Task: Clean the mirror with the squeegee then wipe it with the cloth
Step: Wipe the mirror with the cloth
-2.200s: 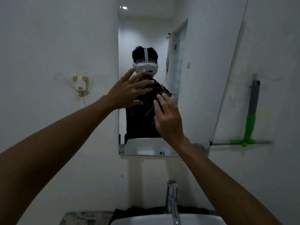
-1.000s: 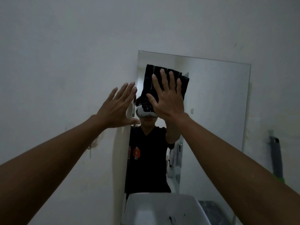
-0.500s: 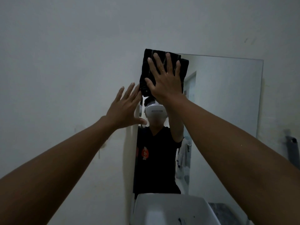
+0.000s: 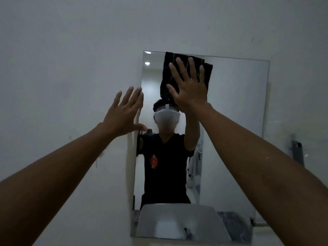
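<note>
Right hand (image 4: 190, 89), fingers straight and spread, presses the black cloth (image 4: 186, 75) flat against the mirror (image 4: 236, 107) at its top edge, left of centre. Left hand (image 4: 124, 112), also flat and holding nothing, rests at the mirror's left edge, partly on the wall (image 4: 71, 68). The squeegee (image 4: 297, 153) hangs on the wall right of the mirror, unused. Risk: held by palm pressure alone, the cloth may slip and drop toward the sink (image 4: 179, 222) below; the left hand's fingertips may smudge the glass. A red emblem shows on the reflected shirt; no writing is legible.
</note>
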